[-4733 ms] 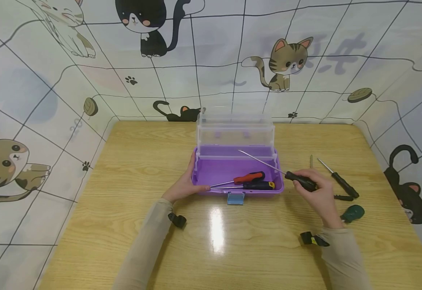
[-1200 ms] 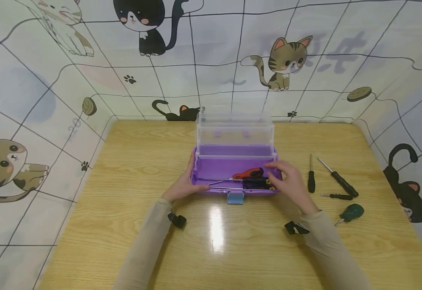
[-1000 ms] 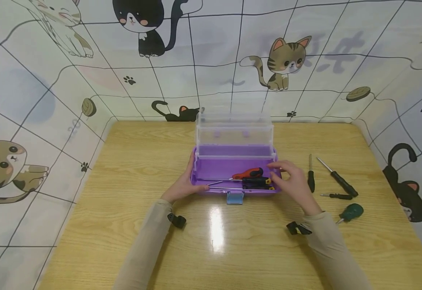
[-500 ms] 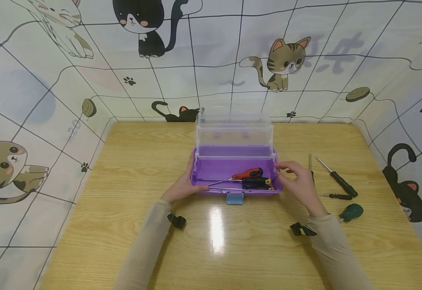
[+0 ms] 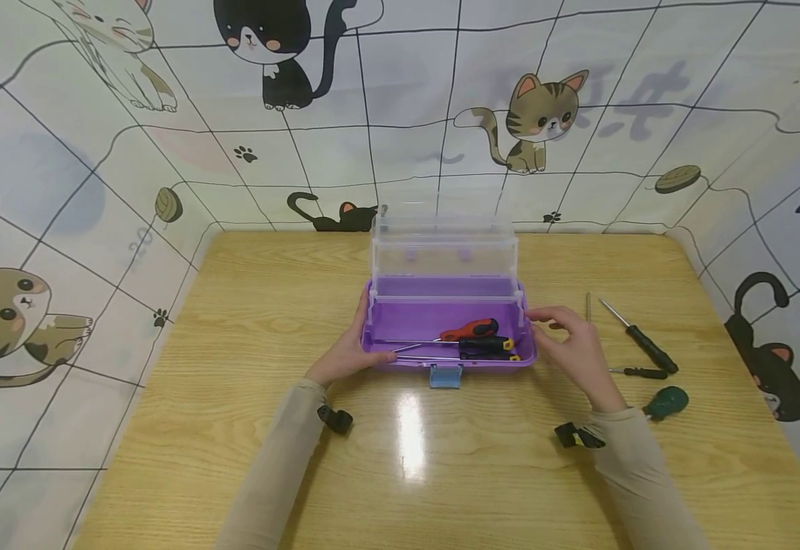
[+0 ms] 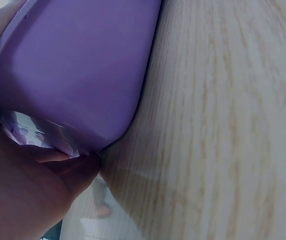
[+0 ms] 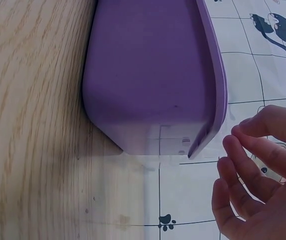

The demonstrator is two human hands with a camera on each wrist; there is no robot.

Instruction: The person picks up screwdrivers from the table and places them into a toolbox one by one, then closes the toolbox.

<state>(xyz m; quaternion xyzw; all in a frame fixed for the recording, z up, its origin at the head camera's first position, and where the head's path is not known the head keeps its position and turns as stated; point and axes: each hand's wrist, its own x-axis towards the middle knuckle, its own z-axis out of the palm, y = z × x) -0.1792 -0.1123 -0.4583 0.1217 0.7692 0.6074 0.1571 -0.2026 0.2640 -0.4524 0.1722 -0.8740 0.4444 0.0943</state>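
A purple toolbox (image 5: 413, 317) with its clear lid raised stands mid-table. My left hand (image 5: 341, 355) grips its left end, thumb at the front rim; the left wrist view shows fingers curled against the end wall. Inside lie a red-and-black screwdriver (image 5: 470, 330) and two dark-handled screwdrivers, the upper one (image 5: 485, 344) and the lower one (image 5: 484, 356), both with yellow ends. My right hand (image 5: 571, 347) is just off the box's right end, fingers loosely bent; in the right wrist view it holds nothing.
Right of the box lie a long black screwdriver (image 5: 652, 349), a small black one (image 5: 639, 373) and a green stubby one (image 5: 668, 402). Another screwdriver's shaft (image 5: 588, 305) shows beyond my right hand, which hides its handle. A blue latch (image 5: 445, 376) hangs at the box front.
Earliest, my right hand held a black-handled screwdriver over the box. That screwdriver now lies inside, and the hand has drawn back right past the rim. My left hand has stayed put.
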